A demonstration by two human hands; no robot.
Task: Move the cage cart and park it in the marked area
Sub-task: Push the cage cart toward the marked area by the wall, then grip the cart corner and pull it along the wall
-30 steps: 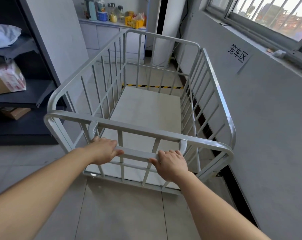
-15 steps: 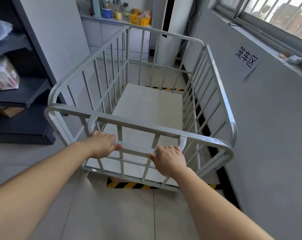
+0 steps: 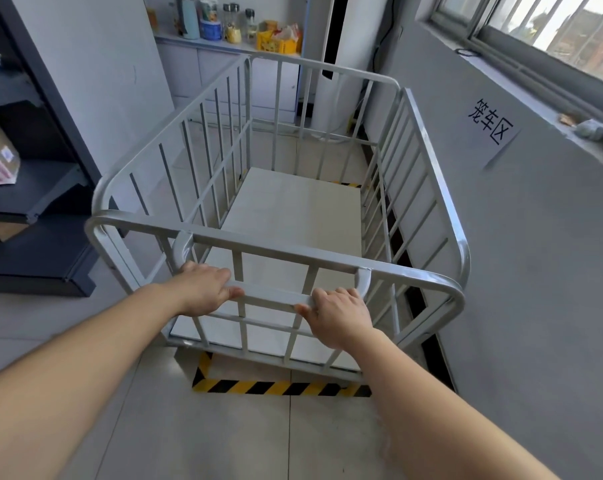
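A grey metal cage cart (image 3: 428, 174) with barred sides and a pale floor panel stands in front of me, close to the right wall. My left hand (image 3: 203, 289) and my right hand (image 3: 338, 315) both grip its horizontal push handle (image 3: 270, 294) at the near end. Yellow-and-black striped floor tape (image 3: 279, 388) marks an area; its near line and left corner show just behind the cart's near edge, and a short piece shows at the far end (image 3: 348, 184). A paper sign with characters (image 3: 490, 128) hangs on the right wall above the cart.
A dark shelving unit (image 3: 33, 202) with cardboard boxes stands at the left, close to the cart's near left corner. A white cabinet (image 3: 230, 64) with bottles and a yellow crate is beyond the cart. The grey wall and window sill (image 3: 535, 237) run along the right.
The cart has rolled forward over the striped tape; the near tape line now lies fully behind its near edge. Both hands kept their grip on the handle.
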